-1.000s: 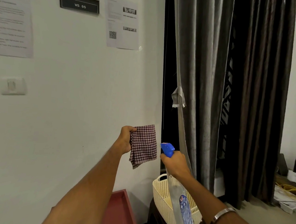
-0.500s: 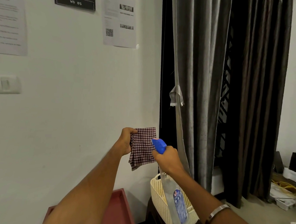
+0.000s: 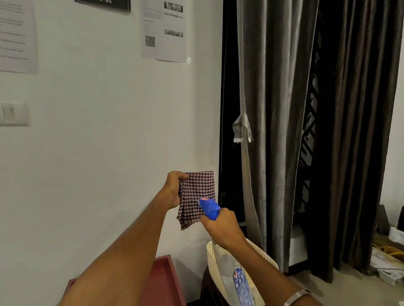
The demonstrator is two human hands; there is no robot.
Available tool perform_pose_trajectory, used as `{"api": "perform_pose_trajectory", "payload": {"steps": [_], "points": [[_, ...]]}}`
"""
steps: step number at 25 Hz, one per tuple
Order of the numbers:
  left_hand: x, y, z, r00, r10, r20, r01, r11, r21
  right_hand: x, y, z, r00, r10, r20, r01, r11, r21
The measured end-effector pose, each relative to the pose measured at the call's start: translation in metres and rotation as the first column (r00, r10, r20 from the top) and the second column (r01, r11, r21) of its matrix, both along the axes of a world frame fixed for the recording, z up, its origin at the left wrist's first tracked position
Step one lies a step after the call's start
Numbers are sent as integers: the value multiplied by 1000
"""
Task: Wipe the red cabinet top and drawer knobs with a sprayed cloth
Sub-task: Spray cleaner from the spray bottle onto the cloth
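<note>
My left hand (image 3: pixel 173 188) holds a red-and-white checked cloth (image 3: pixel 194 194) up in front of the white wall, pinching its top left corner so it hangs down. My right hand (image 3: pixel 223 226) grips the neck of a clear spray bottle (image 3: pixel 236 278) with a blue trigger head (image 3: pixel 208 208). The nozzle points at the cloth and sits right against its lower right part. The red cabinet top (image 3: pixel 165 289) shows at the bottom, below my left forearm, mostly hidden by the arm. Its drawer knobs are out of view.
A cream perforated plastic basket (image 3: pixel 213 265) sits on a dark stool right of the cabinet, under the bottle. Grey curtains (image 3: pixel 279 133) hang to the right. Papers, a sign and a light switch (image 3: pixel 10 113) are on the wall. Cables and boxes (image 3: pixel 392 261) lie on the floor at far right.
My right hand moved the spray bottle left and closer, so the blue nozzle now overlaps the cloth. The left hand kept the cloth held up in about the same place.
</note>
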State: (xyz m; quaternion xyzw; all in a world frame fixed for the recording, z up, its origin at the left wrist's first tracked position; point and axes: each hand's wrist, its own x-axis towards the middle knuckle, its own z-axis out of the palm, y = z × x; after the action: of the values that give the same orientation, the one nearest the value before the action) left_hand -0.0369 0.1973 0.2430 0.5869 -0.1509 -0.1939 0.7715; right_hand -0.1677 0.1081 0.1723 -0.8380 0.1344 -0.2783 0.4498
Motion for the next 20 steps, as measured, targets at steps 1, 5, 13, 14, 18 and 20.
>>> {"api": "perform_pose_trajectory", "payload": {"steps": [1, 5, 13, 14, 18, 20], "points": [[1, 0, -1, 1000, 0, 0, 0, 1000, 1, 0, -3, -1, 1000, -15, 4, 15, 1000, 1], [6, -3, -4, 1000, 2, 1, -2, 1000, 23, -2, -18, 5, 996, -69, 48, 68, 997, 36], [17, -24, -9, 999, -30, -12, 30, 999, 30, 1, -49, 3, 994, -98, 45, 96, 994, 53], [18, -28, -9, 999, -37, -14, 37, 999, 29, 3, -53, 1, 994, -100, 38, 99, 994, 36], [27, -53, -15, 998, -58, -26, 59, 998, 12, 10, -78, -6, 995, -95, 16, 94, 995, 32], [35, -69, -20, 998, -58, -29, 58, 998, 2, 16, -93, -10, 996, -93, 6, 93, 995, 29]]}}
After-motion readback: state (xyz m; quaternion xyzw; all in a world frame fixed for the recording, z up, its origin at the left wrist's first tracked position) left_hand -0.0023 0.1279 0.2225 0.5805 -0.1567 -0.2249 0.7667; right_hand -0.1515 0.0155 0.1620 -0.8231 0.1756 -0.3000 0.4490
